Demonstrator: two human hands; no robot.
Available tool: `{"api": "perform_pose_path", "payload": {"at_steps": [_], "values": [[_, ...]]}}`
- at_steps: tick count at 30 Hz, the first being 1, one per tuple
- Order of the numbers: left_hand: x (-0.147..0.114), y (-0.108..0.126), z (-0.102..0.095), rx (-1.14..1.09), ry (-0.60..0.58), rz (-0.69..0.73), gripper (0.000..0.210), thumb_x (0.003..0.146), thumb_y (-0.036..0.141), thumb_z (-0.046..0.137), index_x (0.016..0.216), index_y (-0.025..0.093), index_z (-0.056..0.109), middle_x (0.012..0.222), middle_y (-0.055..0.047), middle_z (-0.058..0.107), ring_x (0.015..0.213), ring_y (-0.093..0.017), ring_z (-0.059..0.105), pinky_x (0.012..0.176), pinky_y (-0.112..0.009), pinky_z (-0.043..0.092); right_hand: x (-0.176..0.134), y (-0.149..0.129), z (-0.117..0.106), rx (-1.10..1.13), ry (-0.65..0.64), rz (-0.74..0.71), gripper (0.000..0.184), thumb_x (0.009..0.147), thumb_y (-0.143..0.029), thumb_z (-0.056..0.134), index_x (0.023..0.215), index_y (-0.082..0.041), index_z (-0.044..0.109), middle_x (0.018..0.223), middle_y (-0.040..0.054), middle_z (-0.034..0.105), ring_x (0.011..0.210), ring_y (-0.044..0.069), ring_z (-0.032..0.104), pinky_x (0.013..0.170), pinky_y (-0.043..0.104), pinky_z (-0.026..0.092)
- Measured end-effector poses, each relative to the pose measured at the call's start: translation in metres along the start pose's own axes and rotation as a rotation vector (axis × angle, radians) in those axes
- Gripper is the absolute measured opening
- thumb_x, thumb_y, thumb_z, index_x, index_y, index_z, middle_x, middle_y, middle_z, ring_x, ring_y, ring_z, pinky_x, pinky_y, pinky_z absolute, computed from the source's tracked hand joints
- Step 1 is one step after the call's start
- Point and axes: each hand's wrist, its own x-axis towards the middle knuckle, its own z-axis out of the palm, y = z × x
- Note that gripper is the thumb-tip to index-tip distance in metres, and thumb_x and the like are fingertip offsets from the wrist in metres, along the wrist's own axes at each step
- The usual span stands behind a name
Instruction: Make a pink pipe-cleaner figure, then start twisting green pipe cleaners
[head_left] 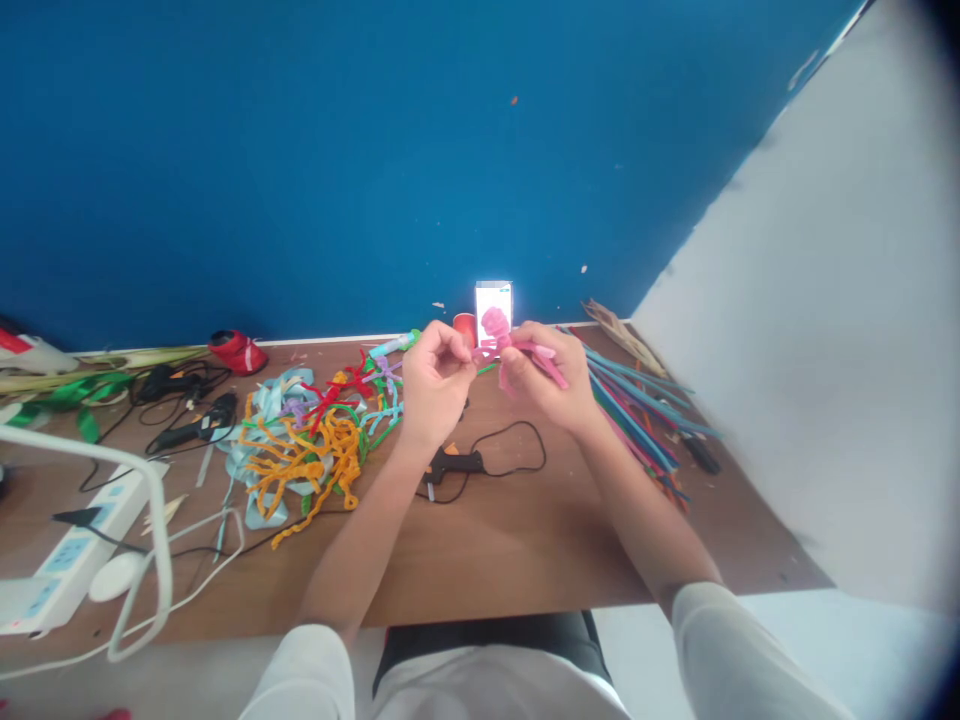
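Observation:
In front of my chest, above the table, pink pipe cleaners (551, 368) are held between both hands. My left hand (437, 385) pinches one pink end between thumb and fingertips. My right hand (553, 382) is closed around the other part, with several pink ends poking out past its fingers. A rounded pink bundle (495, 320) shows just above the fingertips, against a lit phone screen (484, 291); whether it is held or pictured on the screen I cannot tell. Below my hands a black glue gun (457, 461) lies on the table with its cord looped to the right.
Left on the brown table (525, 560) lies a heap of orange pipe-cleaner pieces (307, 460) and pale blue ribbon (266, 510). Beyond are more glue guns (195, 425), a power strip (75, 555) and a white tubular frame (159, 520). Loose pipe cleaners (637, 420) lie right, near the wall.

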Motion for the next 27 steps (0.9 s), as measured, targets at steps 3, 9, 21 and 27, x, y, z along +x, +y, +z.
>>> {"api": "perform_pose_path", "payload": {"at_steps": [3, 9, 21, 27], "values": [[0.001, 0.002, -0.001, 0.212, 0.03, 0.261, 0.025, 0.082, 0.003, 0.067, 0.08, 0.02, 0.049, 0.079, 0.002, 0.051, 0.074, -0.01, 0.052, 0.068, -0.023, 0.045, -0.001, -0.004, 0.002, 0.225, 0.009, 0.23, 0.018, 0.091, -0.037, 0.067, 0.085, -0.021, 0.067, 0.064, -0.0038, 0.06, 0.051, 0.01, 0.051, 0.052, 0.026, 0.038], [-0.001, -0.004, -0.016, 0.62, -0.079, 0.835, 0.02, 0.09, 0.006, 0.06, 0.096, 0.025, 0.058, 0.09, 0.0, 0.062, 0.085, -0.013, 0.06, 0.074, -0.028, 0.051, 0.002, -0.007, 0.005, 0.764, -0.113, 0.571, 0.021, 0.085, -0.036, 0.073, 0.075, -0.019, 0.066, 0.054, -0.0042, 0.055, 0.044, 0.008, 0.044, 0.043, 0.024, 0.029], [0.015, -0.014, -0.02, 0.376, -0.139, 0.16, 0.016, 0.095, 0.035, 0.062, 0.104, 0.021, 0.065, 0.099, -0.006, 0.07, 0.091, -0.016, 0.066, 0.076, -0.028, 0.054, 0.003, 0.005, -0.001, 0.111, -0.045, 0.026, 0.013, 0.097, -0.036, 0.061, 0.094, -0.023, 0.064, 0.071, -0.0017, 0.063, 0.066, 0.015, 0.057, 0.066, 0.03, 0.043], [0.014, 0.0, -0.019, -0.113, -0.2, -0.481, 0.04, 0.094, 0.055, 0.055, 0.084, 0.017, 0.065, 0.069, -0.003, 0.063, 0.056, -0.011, 0.058, 0.046, -0.02, 0.043, 0.006, 0.012, -0.008, -0.175, -0.097, -0.254, 0.006, 0.098, -0.026, 0.058, 0.095, -0.024, 0.062, 0.078, 0.0005, 0.062, 0.077, 0.018, 0.052, 0.074, 0.034, 0.04]]}}
